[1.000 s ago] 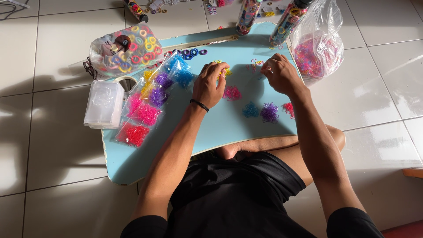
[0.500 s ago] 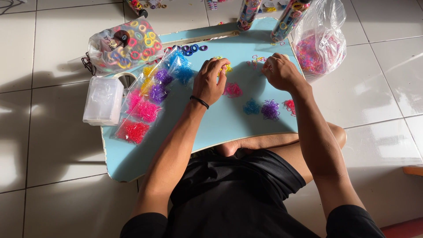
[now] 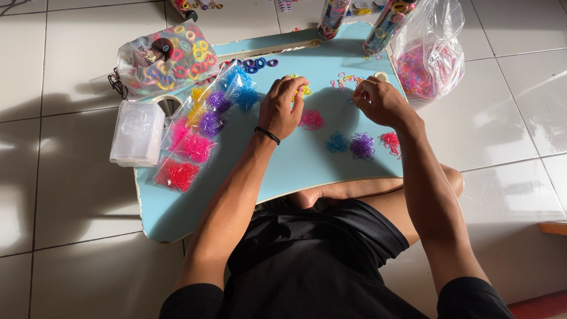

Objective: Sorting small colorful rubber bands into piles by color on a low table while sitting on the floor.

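Two hands working over small yellow elastic bands near far edge of light-blue lap table. Left hand curling fingers onto those bands, pinching or pressing, cannot tell which. Right hand closing fingertips on something tiny, too small to identify. Sitting sorted by colour within reach: pink pile, blue pile, purple pile, red pile. Lying left: clear sachets of coloured bands, clear plastic box, bag of hair rings. Crowding far edge: two tubes, clear bag of pink bands.
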